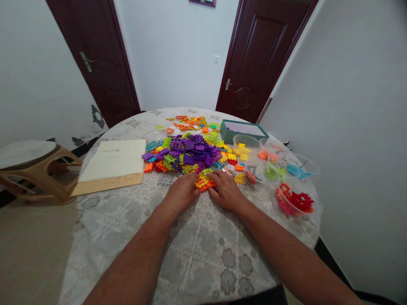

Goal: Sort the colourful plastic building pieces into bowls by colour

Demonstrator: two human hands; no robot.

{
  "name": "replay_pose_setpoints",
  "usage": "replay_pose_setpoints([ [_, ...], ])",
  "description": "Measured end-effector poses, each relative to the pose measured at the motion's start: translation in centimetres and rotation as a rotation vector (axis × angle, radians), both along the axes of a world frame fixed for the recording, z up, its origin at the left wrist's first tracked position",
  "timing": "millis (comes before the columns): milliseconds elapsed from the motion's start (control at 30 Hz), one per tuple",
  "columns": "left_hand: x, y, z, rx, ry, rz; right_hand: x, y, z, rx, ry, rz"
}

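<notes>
A heap of plastic interlocking building pieces (190, 148), mostly purple on top with green, yellow, orange and blue below, lies in the middle of the table. At its near edge, my left hand (183, 191) and my right hand (226, 190) close in from both sides on a small cluster of orange and yellow building pieces (205, 184). Fingers and thumbs of both hands are bent against this cluster, which stays low over the tablecloth. Some fingertips are hidden among the pieces. Loose orange and yellow pieces lie just right of my right hand.
Clear plastic bowls with sorted pieces stand on the right, including a bowl of red pieces (294, 199) and a bowl with yellow ones (248, 146). Behind them sits a green box (227, 134). An open paper folder (111, 163) lies left; a stool (28, 156) stands beside the table.
</notes>
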State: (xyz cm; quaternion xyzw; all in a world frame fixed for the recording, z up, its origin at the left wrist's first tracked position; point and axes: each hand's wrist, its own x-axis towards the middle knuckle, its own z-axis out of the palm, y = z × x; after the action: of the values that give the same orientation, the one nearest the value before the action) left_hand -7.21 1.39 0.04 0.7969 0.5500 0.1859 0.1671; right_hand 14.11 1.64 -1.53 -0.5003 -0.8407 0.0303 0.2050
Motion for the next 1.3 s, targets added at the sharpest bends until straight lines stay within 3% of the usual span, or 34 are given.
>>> replay_pose_setpoints([
  [167,-0.2,-0.5,0.6,-0.036,0.039,-0.039,1.2,-0.1,0.6,-0.057,0.151,0.237],
  [333,-0.3,-0.6,0.5,-0.027,0.064,-0.036,2.2,0.4,1.2,-0.162,0.235,0.286],
  [967,0.3,-0.7,1.7,-0.078,-0.140,-0.127,1.3,0.5,0.0,-0.029,0.283,0.183],
  [1300,0.0,0.1,1.7,-0.207,-0.330,0.030,1.5,0.5,0.6,-0.033,0.457,0.019],
])
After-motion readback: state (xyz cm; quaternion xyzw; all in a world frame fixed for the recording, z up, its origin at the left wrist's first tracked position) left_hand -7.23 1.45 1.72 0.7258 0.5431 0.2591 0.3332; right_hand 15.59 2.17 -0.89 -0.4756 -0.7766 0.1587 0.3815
